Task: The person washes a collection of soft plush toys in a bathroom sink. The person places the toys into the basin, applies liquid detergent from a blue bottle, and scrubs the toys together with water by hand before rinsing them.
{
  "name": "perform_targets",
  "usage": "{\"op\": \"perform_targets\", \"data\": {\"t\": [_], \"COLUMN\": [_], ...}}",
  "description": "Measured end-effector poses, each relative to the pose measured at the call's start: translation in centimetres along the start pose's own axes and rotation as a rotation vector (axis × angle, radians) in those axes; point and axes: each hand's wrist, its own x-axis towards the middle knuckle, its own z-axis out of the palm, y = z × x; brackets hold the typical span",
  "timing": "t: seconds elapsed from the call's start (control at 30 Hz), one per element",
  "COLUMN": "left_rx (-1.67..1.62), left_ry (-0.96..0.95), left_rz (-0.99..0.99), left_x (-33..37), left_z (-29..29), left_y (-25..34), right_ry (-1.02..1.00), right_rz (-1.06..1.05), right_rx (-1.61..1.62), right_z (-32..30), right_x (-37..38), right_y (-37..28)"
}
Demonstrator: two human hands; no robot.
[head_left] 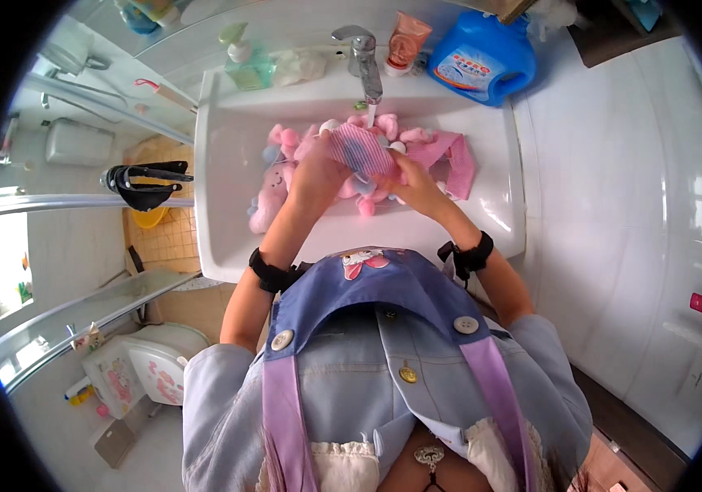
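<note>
Nearest, the white sink (224, 264) shows a bare strip inside its front edge, with more open room along its right side; beyond, the fingers of the left hand (318, 170) and right hand (418, 187) grip a pink striped cloth (359, 150) above plush toys (270, 197) heaped mid-basin; at the back edge, a faucet (365, 66) and blue jug (488, 61) stand

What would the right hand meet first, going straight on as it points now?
The right hand would likely meet the pink-striped cloth with a blue-grey patch first; it already seems to touch the edge, though depth is unclear.
</note>
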Motion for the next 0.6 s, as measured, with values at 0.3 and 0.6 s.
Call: {"op": "perform_targets", "data": {"t": [0.3, 0.6], "left_rx": [-0.285, -0.737], "left_ry": [-0.631, -0.545], "left_rz": [-0.038, 0.025], "left_x": [0.5, 3.7], "left_z": [-2.6, -1.7], "left_y": [0.2, -0.3], "right_ry": [0.437, 0.548], "right_rz": [-0.047, -0.325], "right_rx": [0.201, 0.079], "right_z": [-3.7, -4.8], "right_x": [-2.3, -3.2], "right_y": [-2.9, -9.0]}}
